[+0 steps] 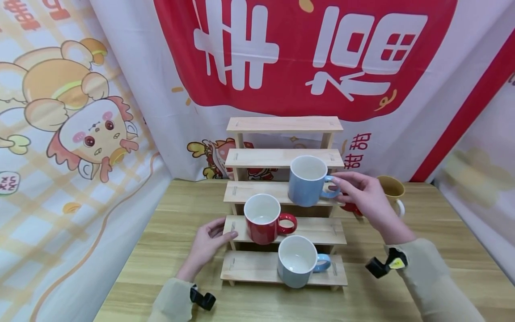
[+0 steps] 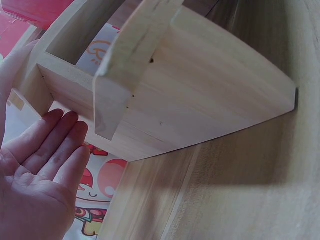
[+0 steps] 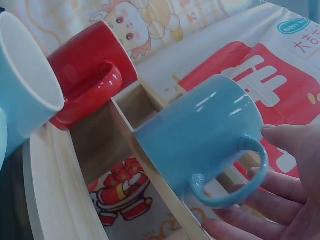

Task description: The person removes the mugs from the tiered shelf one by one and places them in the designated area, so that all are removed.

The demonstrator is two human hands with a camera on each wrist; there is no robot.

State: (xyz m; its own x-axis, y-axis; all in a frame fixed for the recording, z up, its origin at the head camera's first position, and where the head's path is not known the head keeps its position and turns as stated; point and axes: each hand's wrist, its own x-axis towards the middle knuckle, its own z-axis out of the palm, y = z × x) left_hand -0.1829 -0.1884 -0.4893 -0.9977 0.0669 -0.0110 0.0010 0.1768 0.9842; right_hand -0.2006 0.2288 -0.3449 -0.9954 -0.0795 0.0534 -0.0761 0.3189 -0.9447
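Observation:
A wooden stepped rack point(image 1: 283, 193) stands on the table and carries three mugs. On the middle step sits a light blue mug point(image 1: 306, 183), its handle pointing right. My right hand point(image 1: 364, 197) is at that handle, thumb tip near the rim, with fingers point(image 3: 272, 202) loosely spread behind the handle in the right wrist view. One step lower stands a red mug point(image 1: 262, 223) with a white inside. The lowest step bears another light blue mug point(image 1: 297, 264). My left hand point(image 1: 207, 243) is at the rack's left end, its thumb on a step and relaxed fingers point(image 2: 60, 145) beside the frame.
Behind my right hand, a mug with a yellow-brown inside and white handle point(image 1: 390, 188) stands on the wood-grain table point(image 1: 161, 250). Something red, partly hidden, lies next to it. A printed cloth point(image 1: 137, 67) hangs behind and to both sides. The upper two steps hold no mugs.

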